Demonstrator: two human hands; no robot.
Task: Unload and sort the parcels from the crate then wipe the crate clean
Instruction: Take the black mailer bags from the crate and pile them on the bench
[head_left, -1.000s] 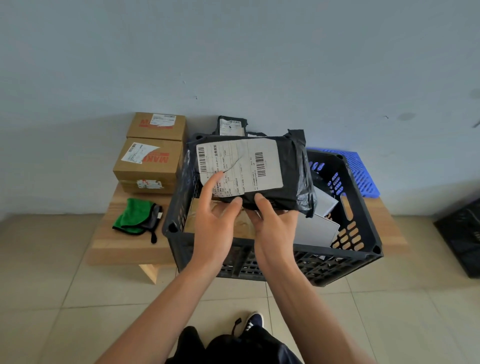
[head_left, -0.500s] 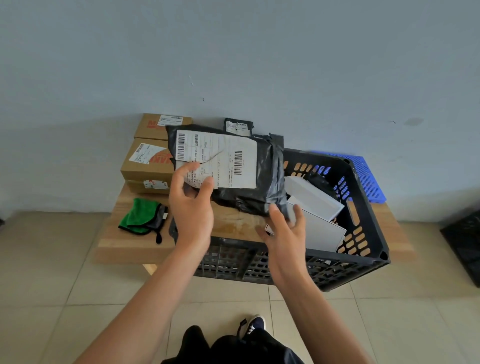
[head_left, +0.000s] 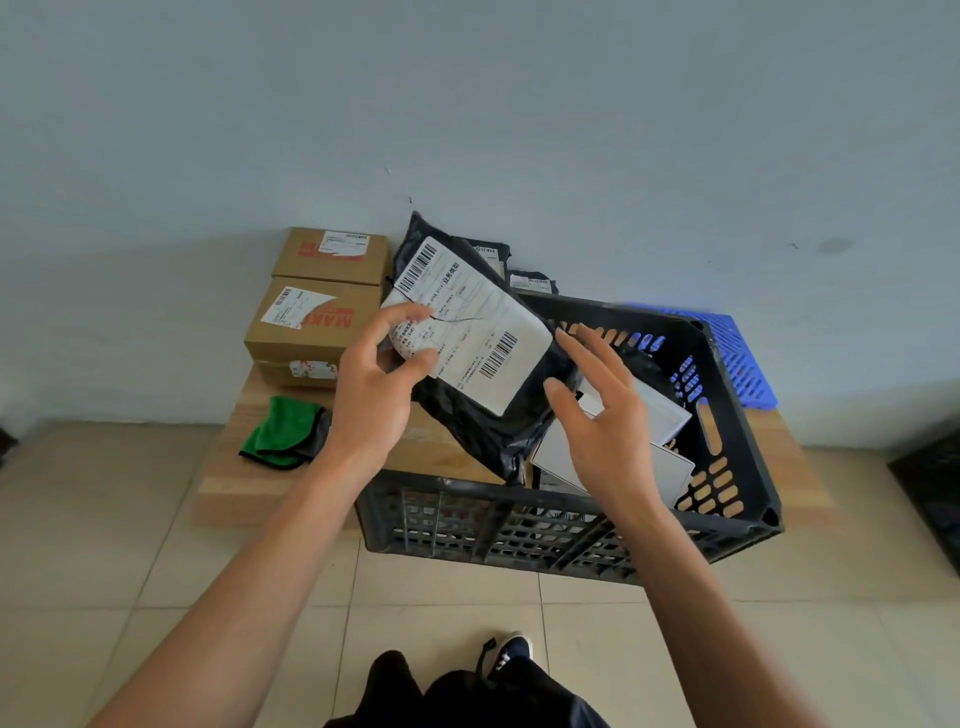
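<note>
**Black poly mailer held over crate, left hand only**

Black poly mailer (head_left: 483, 364) is tilted above the rear-left part of the black crate (head_left: 571, 525), white shipping label up. It looks light, soft and crinkly, with a slick film; contents unknown. Best hold is likely a pinch across one edge or a flat palm beneath, not the loose tail.

Left hand (head_left: 379, 389) pinches the mailer's left edge, thumb on the label. Right hand (head_left: 602, 410) is spread, fingers straight, at the mailer's right edge; contact unclear, holding nothing. White flat parcels (head_left: 660, 421) remain inside the crate.
</note>
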